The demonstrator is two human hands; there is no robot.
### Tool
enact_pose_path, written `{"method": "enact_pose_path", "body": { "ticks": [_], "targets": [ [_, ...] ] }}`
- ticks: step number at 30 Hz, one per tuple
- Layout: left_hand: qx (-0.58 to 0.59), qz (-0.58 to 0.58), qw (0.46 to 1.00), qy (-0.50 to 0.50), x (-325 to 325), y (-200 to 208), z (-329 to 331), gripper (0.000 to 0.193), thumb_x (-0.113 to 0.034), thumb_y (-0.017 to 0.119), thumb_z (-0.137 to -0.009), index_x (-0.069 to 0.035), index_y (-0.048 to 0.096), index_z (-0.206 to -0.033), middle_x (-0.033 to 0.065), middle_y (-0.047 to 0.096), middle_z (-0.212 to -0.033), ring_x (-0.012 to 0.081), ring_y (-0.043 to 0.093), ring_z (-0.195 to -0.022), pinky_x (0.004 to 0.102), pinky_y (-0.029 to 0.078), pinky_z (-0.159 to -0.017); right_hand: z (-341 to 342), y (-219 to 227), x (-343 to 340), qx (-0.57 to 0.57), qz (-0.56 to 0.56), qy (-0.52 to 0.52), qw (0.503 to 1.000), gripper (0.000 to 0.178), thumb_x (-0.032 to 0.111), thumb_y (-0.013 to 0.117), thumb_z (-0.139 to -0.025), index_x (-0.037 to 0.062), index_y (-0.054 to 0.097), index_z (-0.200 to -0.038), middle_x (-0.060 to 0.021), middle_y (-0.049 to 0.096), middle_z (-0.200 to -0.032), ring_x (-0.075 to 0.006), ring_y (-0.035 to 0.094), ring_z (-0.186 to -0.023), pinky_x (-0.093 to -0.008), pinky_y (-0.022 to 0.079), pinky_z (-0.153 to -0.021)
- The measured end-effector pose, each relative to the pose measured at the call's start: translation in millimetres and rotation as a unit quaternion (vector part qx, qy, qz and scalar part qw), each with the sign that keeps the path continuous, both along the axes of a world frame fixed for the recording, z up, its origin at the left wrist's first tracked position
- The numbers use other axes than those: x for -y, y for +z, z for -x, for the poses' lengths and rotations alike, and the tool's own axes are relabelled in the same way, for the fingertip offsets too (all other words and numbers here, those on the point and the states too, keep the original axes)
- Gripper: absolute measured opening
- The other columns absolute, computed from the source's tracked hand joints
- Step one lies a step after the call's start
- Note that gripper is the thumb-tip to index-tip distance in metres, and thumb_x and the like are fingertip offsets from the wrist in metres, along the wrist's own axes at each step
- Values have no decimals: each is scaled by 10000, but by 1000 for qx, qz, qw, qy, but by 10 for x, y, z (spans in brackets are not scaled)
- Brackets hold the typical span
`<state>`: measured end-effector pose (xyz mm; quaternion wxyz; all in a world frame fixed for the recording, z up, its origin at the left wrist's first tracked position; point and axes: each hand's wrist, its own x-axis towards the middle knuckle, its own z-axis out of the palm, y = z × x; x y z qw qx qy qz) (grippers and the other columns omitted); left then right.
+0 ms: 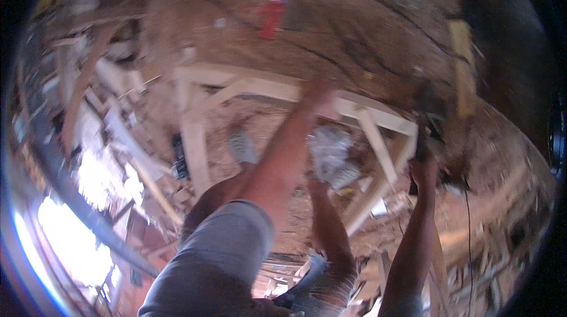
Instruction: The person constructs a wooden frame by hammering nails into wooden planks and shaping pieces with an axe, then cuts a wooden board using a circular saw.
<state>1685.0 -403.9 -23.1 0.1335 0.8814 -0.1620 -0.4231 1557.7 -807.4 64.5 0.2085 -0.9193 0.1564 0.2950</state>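
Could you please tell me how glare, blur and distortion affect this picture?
In the head view, patches at lower left are blown out white; in the head view, blur smears the left hand and red object; the head view also bows toward its rim, with black corners.

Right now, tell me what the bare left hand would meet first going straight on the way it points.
The left hand would probably meet the thin black cable on the brown dirt ground; depth is unclear, so it might pass above.
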Motion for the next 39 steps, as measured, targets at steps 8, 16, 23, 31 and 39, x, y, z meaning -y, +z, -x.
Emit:
{"method": "enact_pose_path", "body": {
  "ticks": [8, 16, 23, 31, 39],
  "targets": [
    [9, 61, 997, 43, -396, 89, 281, 842, -438, 910, -682, -182, 638, -1437, 190, 653, -1418, 420, 582, -1357, 553, 472, -1153, 474, 485, -1944, 1, -163, -315, 935, 231, 99, 779, -886, 42, 577, -983, -51, 606, -665, -170, 582, -475, -339, 446, -435],
    [351, 25, 758, 549, -2609, 125, 912, 837, -325, 846, -867, -49, 439, -1544, 278, 504, -1504, 453, 432, -1456, 566, 286, -1258, 358, 640, -2756, -24, -205, -165, 964, 261, 209, 775, -980, 37, 583, -1021, -10, 572, -625, -114, 519, -442, -306, 396, -407],
    [211, -83, 770, 597, -4594, -147, 1434, 912, -465, 797, -913, -29, 359, -1585, 297, 431, -1574, 468, 391, -1488, 591, 274, -1254, -687, 584, -4384, -89, -191, 31, 977, 353, 284, 810, -950, 18, 578, -978, -62, 610, -660, -179, 586, -471, -377, 476, -447],
    [126, -173, 834, 509, -4468, -55, 1345, 895, -434, 746, -942, -48, 303, -1617, 214, 289, -1710, 422, 314, -1555, 647, 229, -1267, -1942, 211, -6259, -164, -79, 270, 946, 406, 164, 744, -876, -71, 586, -1167, -184, 691, -714, -269, 704, -560, -424, 549, -498],
    [83, -71, 774, 624, -4638, 128, 1269, 868, -714, 504, -1003, -79, 420, -1589, 224, 412, -1654, 454, 362, -1535, 686, 209, -1250, -2034, 241, -6499, -262, -64, 314, 910, 484, 76, 714, -855, -39, 556, -1298, -158, 660, -682, -217, 665, -504, -410, 494, -410]
  ]
}}
